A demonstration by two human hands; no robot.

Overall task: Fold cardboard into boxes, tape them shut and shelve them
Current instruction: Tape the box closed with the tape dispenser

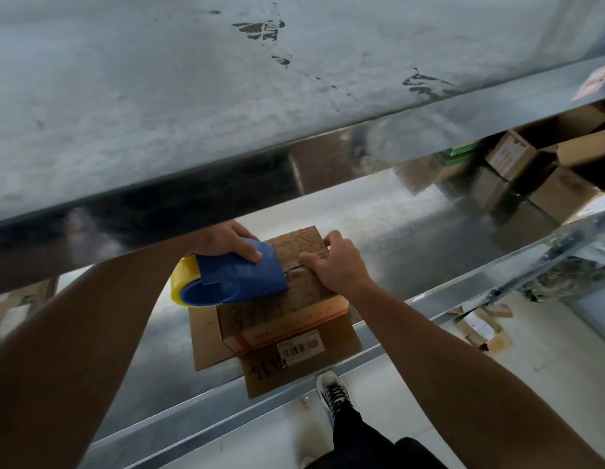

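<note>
The small printed box (287,309) sits on a metal shelf (412,214), on top of flat cardboard sheets (294,370) that jut past the shelf's front edge at 6 o'clock. Its top flaps meet in a seam running from 9 to 3 o'clock, and no tape shows on it. The blue tape dispenser (240,279), with a yellow roll (183,280) at its 9 o'clock end, rests its mouth on that seam. The left hand (223,240) grips the dispenser's shell from above. The right hand (338,269) lies at 3 o'clock, its fingers (331,236) bent over the far flap and the thumb pressing the seam closed.

The step in hand looks like laying the closing strip. The box seems light and the loose sheets under it may slide, so the right hand should brace it firmly, hold the flaps butted, and retreat ahead of the dispenser. The pull should be steady and follow the seam. The upper shelf (193,96), close overhead at 12 o'clock, leaves little room to lift.
</note>
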